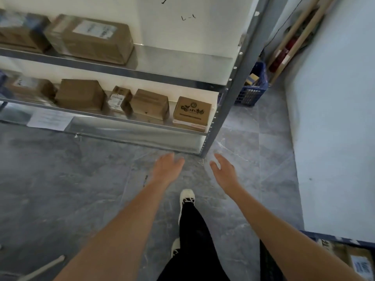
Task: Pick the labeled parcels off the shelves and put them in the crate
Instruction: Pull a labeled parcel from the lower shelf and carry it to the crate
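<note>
Grey marbled floor tiles [60,179] fill the lower view, and over them both bare hands reach forward, holding nothing. On the left hand [167,166] the fingers are straight and spread; on the right hand [224,170] they are relaxed and slightly parted. The two hands are apart, with bare floor between them, and neither touches anything. Just beyond the fingertips stands the grey corner post [233,92] of the metal shelving [121,71], its foot on the tiles. Below the hands, a white shoe [187,196] and a black trouser leg [194,240] step forward. On the lower shelf, a printed brown box [191,111] sits nearest the post, with more brown parcels to its left; a labeled parcel [89,38] rests on the shelf above. Right of the post, an open strip of floor runs between shelving and a pale wall [334,118] to a blue crate [253,88] at the far end. Another blue-rimmed crate [349,258] holding labeled parcels shows at the bottom right corner.
</note>
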Available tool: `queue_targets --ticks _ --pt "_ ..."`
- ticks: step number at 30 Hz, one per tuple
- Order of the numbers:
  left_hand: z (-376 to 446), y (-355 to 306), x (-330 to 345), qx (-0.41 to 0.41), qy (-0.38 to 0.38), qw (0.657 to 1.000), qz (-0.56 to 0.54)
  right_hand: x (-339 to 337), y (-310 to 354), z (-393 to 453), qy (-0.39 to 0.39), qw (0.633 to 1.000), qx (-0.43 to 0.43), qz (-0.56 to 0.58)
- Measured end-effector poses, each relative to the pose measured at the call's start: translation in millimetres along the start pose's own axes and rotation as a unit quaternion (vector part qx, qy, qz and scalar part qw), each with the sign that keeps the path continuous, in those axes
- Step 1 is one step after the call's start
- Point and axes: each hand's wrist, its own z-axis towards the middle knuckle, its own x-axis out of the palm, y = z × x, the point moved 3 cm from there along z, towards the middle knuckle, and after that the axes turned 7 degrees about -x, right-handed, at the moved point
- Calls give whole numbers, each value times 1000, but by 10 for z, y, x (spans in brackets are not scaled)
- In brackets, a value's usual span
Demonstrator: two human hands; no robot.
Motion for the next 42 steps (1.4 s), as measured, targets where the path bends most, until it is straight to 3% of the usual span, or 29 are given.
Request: queue_targets --ticks 5,11,16,20,24,31,37,42 --pt "777 -76 -58 -26 16 999 -43 300 153 859 13 1000 -18 -6" --pt "1801 -60 -229 -61 18 995 -81 669 115 1841 -6 999 21 25" --pt "2459 -21 -180 -37 15 997 -60 833 -21 2400 -57 997 50 34" --pt "2879 -50 -125 -74 30 994 -69 889 -166 2819 -102 987 103 67" --pt "3240 -320 -80 -29 30 994 -104 816 -238 3169 -119 983 123 65" --pt "3637 -728 -62 19 48 987 -153 868 -285 3506 -129 973 135 132" --pt "3849 -738 52 -18 98 972 -212 1001 -476 3585 -141 949 186 212" --pt "3852 -586 212 -23 53 959 -279 1105 -602 3503 -137 944 181 238"
